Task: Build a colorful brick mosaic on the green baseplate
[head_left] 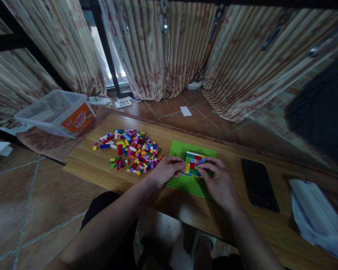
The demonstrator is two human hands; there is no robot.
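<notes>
A green studded baseplate (177,148) lies on the wooden table, with a flat block of multicoloured toy bricks (192,165) built on it. My left hand (170,168) is at the block's left edge, its thumb and fingers pinched together; whatever they may hold is hidden. Over the right side of the block, my right hand (218,178) is closed, its fingertips at a small light green brick (196,167) that it appears to pinch. Left of the baseplate spreads a loose pile of mixed coloured bricks (138,150).
A black phone-like slab (260,185) lies right of the baseplate, and beyond it a white plastic package (317,210). A clear plastic bin (56,112) with an orange label stands at the far left. Striped curtains (169,52) hang behind the table (228,150).
</notes>
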